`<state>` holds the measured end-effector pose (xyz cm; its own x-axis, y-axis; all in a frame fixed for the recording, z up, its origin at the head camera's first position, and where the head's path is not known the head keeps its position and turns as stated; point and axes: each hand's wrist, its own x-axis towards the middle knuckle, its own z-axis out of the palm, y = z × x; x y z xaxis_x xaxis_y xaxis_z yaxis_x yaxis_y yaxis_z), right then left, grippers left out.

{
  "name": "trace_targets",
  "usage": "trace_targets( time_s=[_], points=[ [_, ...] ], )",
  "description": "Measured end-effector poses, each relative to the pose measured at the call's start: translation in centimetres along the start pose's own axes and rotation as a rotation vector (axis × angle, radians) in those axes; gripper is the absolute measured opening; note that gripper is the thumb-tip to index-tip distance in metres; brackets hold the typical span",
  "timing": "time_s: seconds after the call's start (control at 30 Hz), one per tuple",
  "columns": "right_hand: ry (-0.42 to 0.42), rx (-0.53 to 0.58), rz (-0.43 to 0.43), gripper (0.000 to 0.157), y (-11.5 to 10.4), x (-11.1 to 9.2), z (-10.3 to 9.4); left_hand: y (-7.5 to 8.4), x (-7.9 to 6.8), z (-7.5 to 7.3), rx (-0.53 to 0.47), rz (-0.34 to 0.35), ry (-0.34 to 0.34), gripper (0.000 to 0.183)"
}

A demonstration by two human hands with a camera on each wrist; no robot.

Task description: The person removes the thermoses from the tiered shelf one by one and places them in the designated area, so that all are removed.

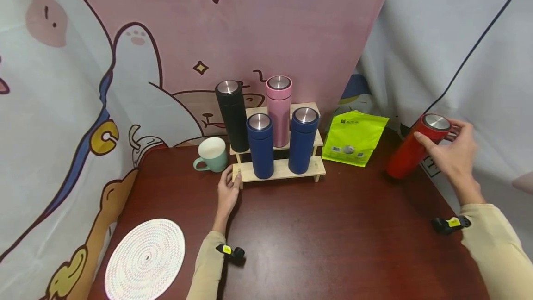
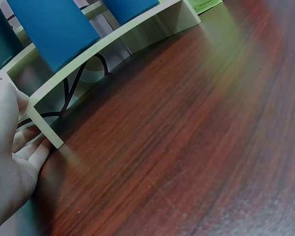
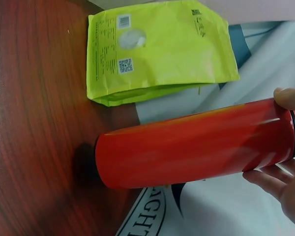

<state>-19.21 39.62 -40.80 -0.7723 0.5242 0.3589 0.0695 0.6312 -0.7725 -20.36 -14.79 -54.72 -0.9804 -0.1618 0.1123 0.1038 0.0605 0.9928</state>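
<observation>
My right hand (image 1: 455, 156) grips a red thermos (image 1: 408, 152) near its silver-topped lid, thumb on one side and fingers on the other. The thermos leans, its base low over the table's right side; I cannot tell if the base touches. With my left hand (image 1: 227, 193) I hold the left end of a two-step wooden rack (image 1: 281, 172), thumb at the top edge and fingers round the leg. Two blue thermoses (image 1: 261, 149) (image 1: 303, 142) stand on its lower step. A black thermos (image 1: 235, 124) and a pink thermos (image 1: 280, 115) stand on the upper step.
A mint-green mug (image 1: 213, 154) stands left of the rack. Right of it, a lime-green pouch (image 1: 354, 138) leans near the back curtain. A round white woven mat (image 1: 145, 260) lies at the front left. A dark cable (image 1: 479, 43) runs down the right curtain.
</observation>
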Motion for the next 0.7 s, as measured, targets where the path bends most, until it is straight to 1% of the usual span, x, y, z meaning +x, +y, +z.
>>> trace_targets(
  time_s=[0.2,0.27,0.37,0.7],
  points=[
    [0.016,-0.014,0.122,0.077,1.2,0.5,-0.1,0.0,0.2,-0.1,-0.023,-0.01,-0.005,0.053],
    [0.02,-0.017,0.145,0.077,1.6,0.7,0.0,-0.1,0.2,-0.1,-0.026,-0.011,-0.006,0.053],
    [0.027,-0.024,0.16,0.077,2.0,0.8,0.2,-0.2,0.3,-0.2,-0.024,-0.01,-0.007,0.053],
    [0.019,-0.036,0.16,0.078,2.8,0.6,0.6,-0.3,0.4,-0.1,-0.001,-0.007,-0.008,0.053]
  ],
)
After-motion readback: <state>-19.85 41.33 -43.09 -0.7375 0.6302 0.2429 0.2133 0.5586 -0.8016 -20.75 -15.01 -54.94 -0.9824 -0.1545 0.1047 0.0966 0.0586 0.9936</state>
